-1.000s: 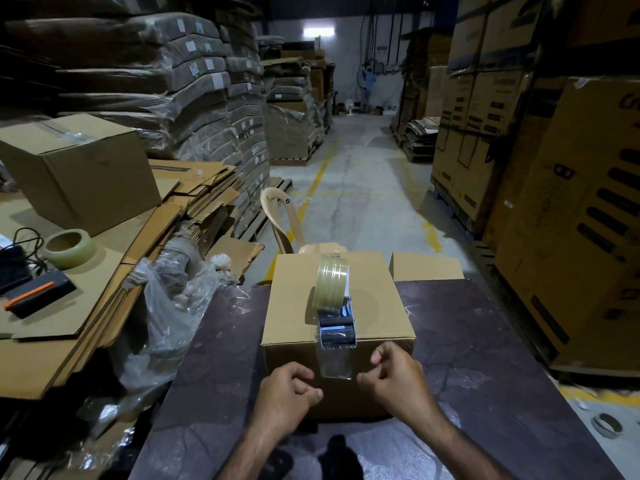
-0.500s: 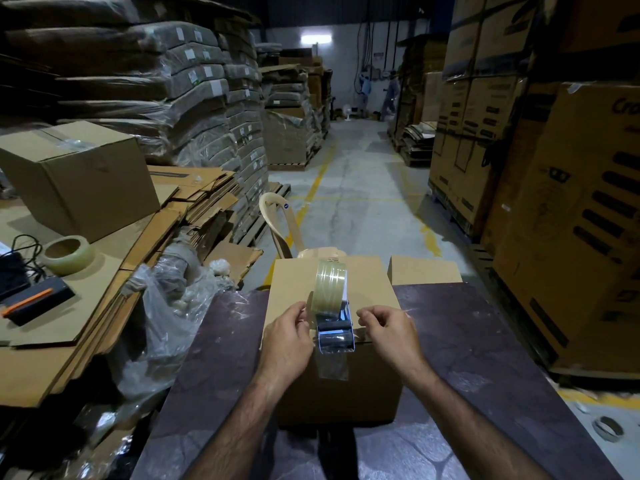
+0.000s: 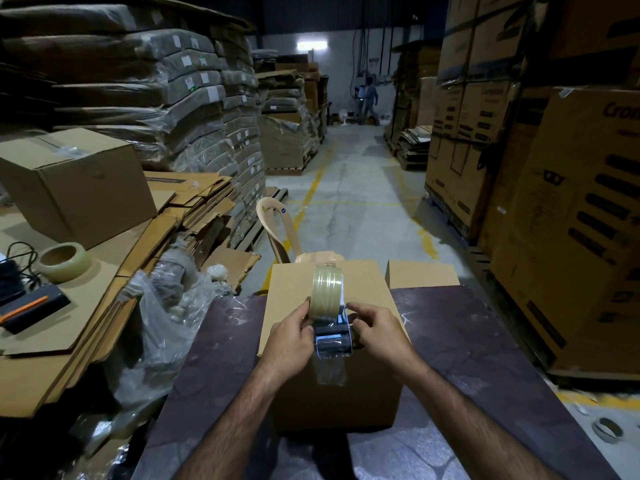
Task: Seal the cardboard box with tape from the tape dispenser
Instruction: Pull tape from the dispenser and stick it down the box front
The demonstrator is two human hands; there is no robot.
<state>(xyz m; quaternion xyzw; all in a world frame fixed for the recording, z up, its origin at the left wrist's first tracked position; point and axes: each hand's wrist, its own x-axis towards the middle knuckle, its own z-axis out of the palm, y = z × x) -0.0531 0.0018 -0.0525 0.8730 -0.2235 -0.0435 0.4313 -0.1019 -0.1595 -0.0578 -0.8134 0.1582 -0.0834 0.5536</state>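
- both hands close on the tape dispenser [image 3: 331,336] from opposite sides: the left hand [image 3: 292,337] has its fingers curled against the dispenser's left flank and the edge of the tape roll [image 3: 327,292], the right hand [image 3: 375,336] pinches the right flank with thumb on top.
- head view: the dispenser stands on top of the cardboard box [image 3: 294,292], near the box's front edge, with the roll upright and pointing away from the person.
- a loose, clear strip of tape [image 3: 330,370] hangs from the dispenser's mouth down over the box's front face.
- the box sits on a dark table [image 3: 467,341], its top flaps closed.
- behind the box stands a beige plastic chair [image 3: 277,226]; a smaller carton [image 3: 422,273] is just right of the box.
- well left of the box, a spare tape roll [image 3: 64,260] lies on flattened cardboard sheets [image 3: 104,271], beside a larger closed carton [image 3: 76,181].
- crumpled clear plastic [image 3: 166,327] fills the gap between that stack and the table.
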